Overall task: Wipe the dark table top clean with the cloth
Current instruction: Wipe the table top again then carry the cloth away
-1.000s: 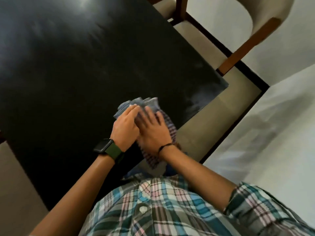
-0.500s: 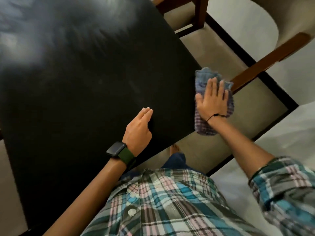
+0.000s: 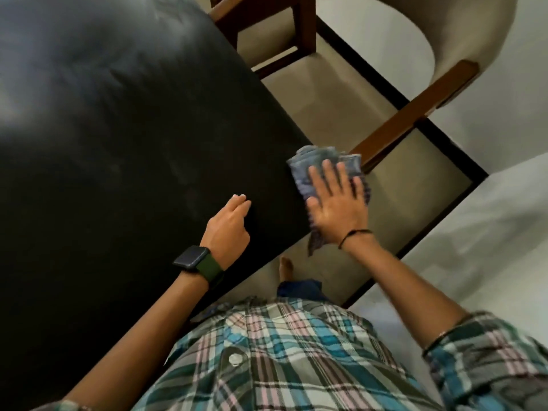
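Cloth [image 3: 311, 170]: 1, under right hand [image 3: 338, 209] | table top [image 3: 133, 143]: 1 | chairs: 2

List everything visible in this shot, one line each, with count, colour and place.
dark glossy table top: one, black, fills the left and centre.
checked folded cloth: one, blue-grey, at the table's right edge, partly overhanging.
wooden chairs with cream upholstery: two, brown and cream, top centre and top right.
floor tiles with black border: beige and white, right of the table.
smartwatch: one, black with green band, left wrist.
left hand: fingers curled on the table.
right hand: flat on the cloth.
plaid shirt: teal, pink and white, bottom.
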{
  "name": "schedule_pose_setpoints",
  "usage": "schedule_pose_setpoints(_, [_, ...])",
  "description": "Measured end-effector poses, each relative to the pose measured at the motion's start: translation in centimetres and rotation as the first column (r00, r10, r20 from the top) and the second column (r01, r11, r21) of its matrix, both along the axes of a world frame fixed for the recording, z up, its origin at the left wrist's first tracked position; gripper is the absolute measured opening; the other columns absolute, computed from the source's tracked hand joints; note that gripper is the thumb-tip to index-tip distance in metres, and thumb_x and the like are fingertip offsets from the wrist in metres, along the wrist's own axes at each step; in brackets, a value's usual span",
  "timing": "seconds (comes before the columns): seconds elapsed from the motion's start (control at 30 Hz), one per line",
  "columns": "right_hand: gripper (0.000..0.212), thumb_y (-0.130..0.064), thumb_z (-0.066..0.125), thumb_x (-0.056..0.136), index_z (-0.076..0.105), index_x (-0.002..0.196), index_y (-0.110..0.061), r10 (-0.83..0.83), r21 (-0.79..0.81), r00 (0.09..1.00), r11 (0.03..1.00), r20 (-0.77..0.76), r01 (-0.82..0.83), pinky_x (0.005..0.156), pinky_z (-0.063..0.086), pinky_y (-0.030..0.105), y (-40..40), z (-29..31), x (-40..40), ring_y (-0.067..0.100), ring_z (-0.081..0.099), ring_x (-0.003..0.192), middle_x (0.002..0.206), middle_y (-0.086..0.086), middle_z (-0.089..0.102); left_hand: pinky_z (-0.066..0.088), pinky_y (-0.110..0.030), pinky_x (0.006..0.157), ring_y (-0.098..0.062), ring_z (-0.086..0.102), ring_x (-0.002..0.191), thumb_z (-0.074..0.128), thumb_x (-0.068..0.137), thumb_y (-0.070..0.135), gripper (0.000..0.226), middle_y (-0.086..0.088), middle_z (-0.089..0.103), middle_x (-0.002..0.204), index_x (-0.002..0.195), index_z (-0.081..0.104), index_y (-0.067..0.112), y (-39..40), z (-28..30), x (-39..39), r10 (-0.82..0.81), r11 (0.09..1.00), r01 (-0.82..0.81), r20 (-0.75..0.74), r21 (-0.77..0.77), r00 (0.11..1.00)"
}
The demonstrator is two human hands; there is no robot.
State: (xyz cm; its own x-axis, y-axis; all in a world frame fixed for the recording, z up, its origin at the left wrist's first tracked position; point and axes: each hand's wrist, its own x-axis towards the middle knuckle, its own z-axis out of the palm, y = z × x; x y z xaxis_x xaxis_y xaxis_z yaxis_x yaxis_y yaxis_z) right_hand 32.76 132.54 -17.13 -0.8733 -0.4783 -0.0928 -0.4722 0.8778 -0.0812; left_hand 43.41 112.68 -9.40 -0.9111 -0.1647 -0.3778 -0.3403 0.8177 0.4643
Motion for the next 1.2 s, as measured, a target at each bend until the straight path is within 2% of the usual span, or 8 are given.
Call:
schedule_pose_setpoints(0.17, [0.073, -0.053, -0.001, 0.082, -0.001, 0.149, -0.023, -0.039, 0.010, 0.992, 0.999, 0.120, 0.038, 0.115, -0.003, 0.041, 1.4, 0.5, -3.1, 0.025, 0.000, 0.146, 0.158, 0.007, 0.006, 0.019, -0.025, 0.115, -0.014, 0.012, 0.145, 0.034, 0.091, -0.003, 0.052, -0.003, 0.019, 0.156, 0.141, 0.032, 0.008, 0.3, -0.5, 0.1, -0.029, 0.997, 0.031, 0.022, -0.068, 0.999])
schedule_pose_setpoints(0.27, [0.067, -0.049, 0.010, 0.089, 0.006, 0.149, -0.019, 0.041, -0.007, 0.998, 0.999, 0.056, -0.041, 0.115, 0.001, 0.043, -0.1, 0.1, -1.0, 0.030, 0.005, 0.145, 0.157, 0.012, 0.011, 0.021, -0.025, 0.115, -0.016, 0.012, 0.145, 0.034, 0.092, 0.000, 0.050, -0.004, 0.019, 0.156, 0.141, 0.033, 0.009, 0.2, -0.6, 0.0, -0.038, 0.995, 0.041, 0.037, -0.092, 0.999])
schedule_pose_setpoints(0.43, [0.062, -0.043, 0.030, 0.089, 0.025, 0.146, -0.018, 0.326, -0.021, 0.945, 0.945, -0.010, -0.326, 0.111, 0.014, 0.045, -3.1, -0.5, 3.4, 0.031, 0.027, 0.140, 0.151, 0.013, 0.030, 0.020, -0.025, 0.115, -0.018, 0.016, 0.145, 0.034, 0.094, 0.006, 0.046, -0.007, 0.024, 0.154, 0.140, 0.033, 0.009, 0.5, -0.2, -0.5, -0.066, 0.991, 0.070, 0.038, -0.114, 0.997])
schedule_pose_setpoints(0.57, [0.060, -0.046, 0.030, 0.089, 0.027, 0.146, -0.026, 0.432, -0.031, 0.901, 0.902, 0.033, -0.431, 0.111, 0.014, 0.049, -3.6, -0.4, 1.8, 0.026, 0.023, 0.142, 0.153, 0.007, 0.028, 0.017, -0.024, 0.116, -0.019, 0.014, 0.145, 0.036, 0.092, 0.005, 0.051, -0.008, 0.022, 0.155, 0.142, 0.028, 0.009, 1.1, -0.6, -0.3, -0.036, 0.993, 0.035, -0.006, -0.115, 0.999])
schedule_pose_setpoints(0.7, [0.063, -0.049, 0.017, 0.088, 0.012, 0.149, -0.033, 0.380, 0.006, 0.922, 0.924, 0.077, -0.381, 0.114, 0.002, 0.050, -6.7, 0.2, -3.9, 0.024, 0.006, 0.146, 0.158, 0.001, 0.010, 0.015, -0.023, 0.117, -0.018, 0.005, 0.146, 0.037, 0.087, 0.000, 0.060, -0.007, 0.011, 0.157, 0.144, 0.021, 0.008, 1.4, -1.4, 0.0, -0.005, 0.994, 0.008, 0.024, -0.111, 1.000])
schedule_pose_setpoints(0.87, [0.056, -0.046, 0.023, 0.097, 0.000, 0.148, -0.039, 0.334, 0.029, 0.929, 0.939, 0.158, -0.343, 0.113, -0.002, 0.057, -10.8, 1.0, -9.7, 0.020, -0.008, 0.145, 0.159, -0.005, -0.005, 0.016, -0.025, 0.117, -0.015, 0.006, 0.146, 0.037, 0.088, -0.001, 0.059, -0.004, 0.012, 0.157, 0.144, 0.024, 0.012, 1.7, -1.5, 0.2, 0.059, 0.994, -0.057, 0.016, -0.090, 0.998])
schedule_pose_setpoints(1.03, [0.060, -0.051, 0.013, 0.089, 0.002, 0.147, -0.038, 0.405, 0.014, 0.911, 0.913, 0.079, -0.407, 0.108, 0.005, 0.065, -4.9, 0.6, -5.0, 0.023, -0.001, 0.146, 0.159, -0.002, 0.004, 0.022, -0.026, 0.114, -0.014, 0.011, 0.145, 0.033, 0.092, 0.003, 0.051, -0.002, 0.016, 0.157, 0.142, 0.029, 0.011, 0.8, -1.0, 1.4, 0.179, 0.981, -0.179, 0.003, -0.077, 0.984])
schedule_pose_setpoints(1.2, [0.059, -0.051, 0.023, 0.092, 0.011, 0.148, -0.038, 0.667, 0.032, 0.744, 0.744, 0.032, -0.668, 0.106, 0.010, 0.065, -2.4, 0.1, -0.4, 0.028, 0.015, 0.143, 0.155, 0.002, 0.022, 0.026, -0.025, 0.113, -0.014, 0.017, 0.144, 0.033, 0.092, 0.002, 0.049, -0.004, 0.023, 0.155, 0.141, 0.033, 0.010, -2.0, -1.3, 4.2, 0.392, 0.908, -0.398, -0.070, -0.132, 0.917])
